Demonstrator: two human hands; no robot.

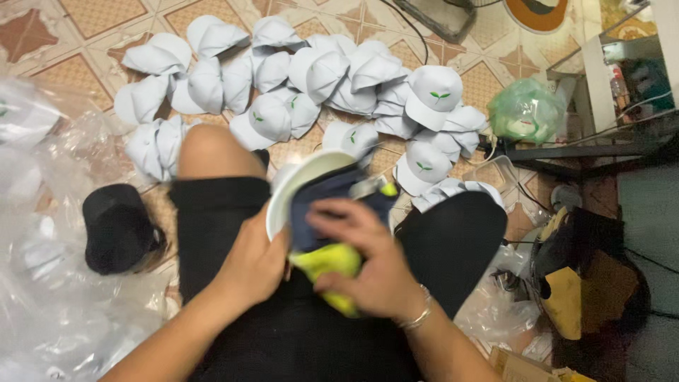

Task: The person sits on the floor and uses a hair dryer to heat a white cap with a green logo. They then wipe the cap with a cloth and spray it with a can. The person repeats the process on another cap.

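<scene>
I sit on a tiled floor with a white cap (305, 178) upside down over my lap, its dark blue lining facing up. My left hand (253, 263) grips the cap's rim from the left. My right hand (368, 263) presses a yellow-green cloth (327, 263) against the cap's inside. The cloth is partly hidden under my fingers, and a bracelet sits on my right wrist. Both hands are slightly blurred.
Several white caps with a small green leaf mark (433, 95) lie heaped on the floor ahead. A black cap (119, 228) and clear plastic bags (42, 177) lie at the left. A green plastic bag (525, 110), shelving and cables stand at the right.
</scene>
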